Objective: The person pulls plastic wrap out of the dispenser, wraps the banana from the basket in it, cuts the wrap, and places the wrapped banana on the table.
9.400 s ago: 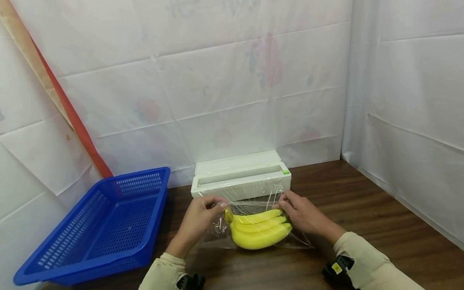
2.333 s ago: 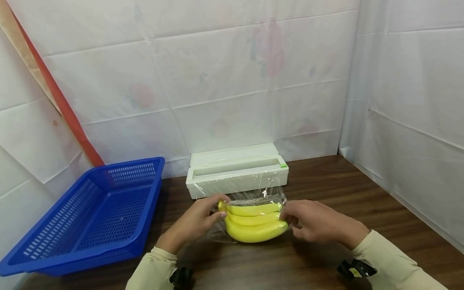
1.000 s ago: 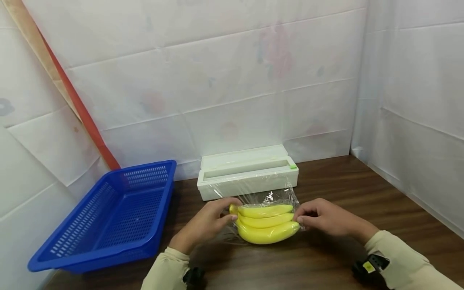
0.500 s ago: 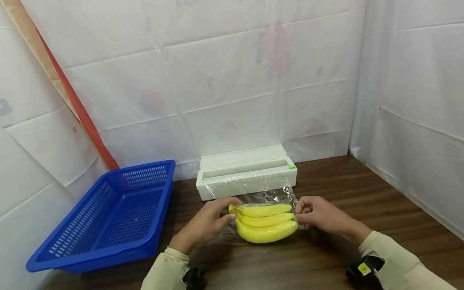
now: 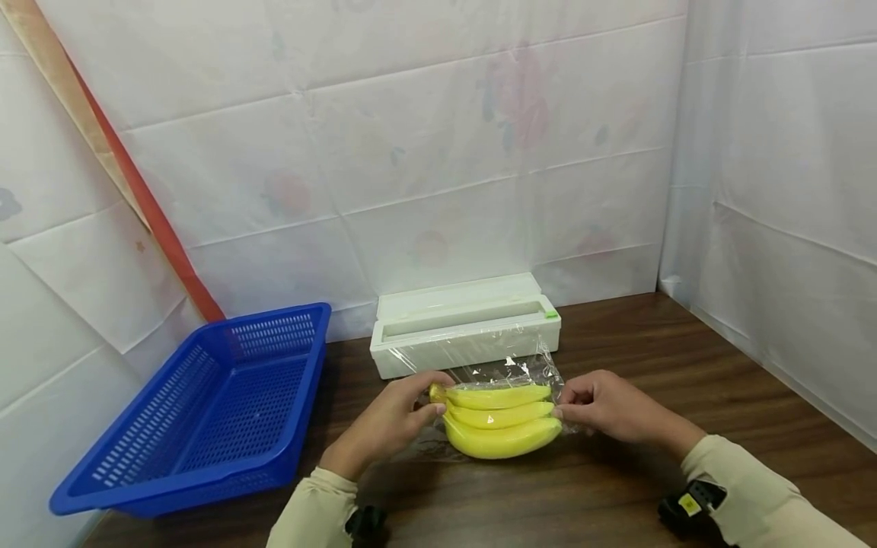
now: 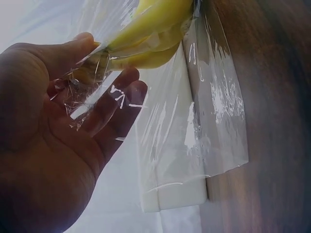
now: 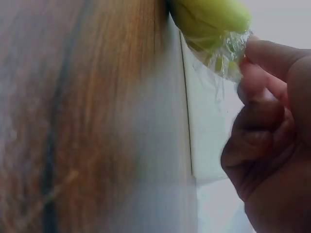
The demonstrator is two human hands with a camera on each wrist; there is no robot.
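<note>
Left hand [image 5: 387, 422]: thumb and fingers curled about the stem end of the bananas [image 5: 503, 420], plastic film [image 6: 226, 107] bunched between skin and fruit. Right hand [image 5: 610, 407]: thumb and forefinger pinch film gathered at the fruit's tips, other fingers folded in. Whether those fingertips press the fruit itself, cannot tell.

Bananas lie between the hands, a bit ahead of the wrists. Long axis runs left to right, stem to left hand, tips to right; the nearest banana bows toward the person. Neither hand is clearly closer, one at each end; the left has the fuller hold on the fruit, the right mostly film. Resting flat or slightly raised: not certain.

Film covers the fruit and runs away from its far side, glinting, over the short gap to the front of the white box [image 5: 459, 293]. Box stands open straight beyond, its long side roughly parallel to the fruit. Judgement: the key relation is this line-up, fruit lying crosswise to the film's run, so turning it would be about its long axis, both ends held.

Further out: blue basket [image 5: 174, 495] left of the left hand, well apart from the fruit. All on the brown bench [image 5: 692, 373].
</note>
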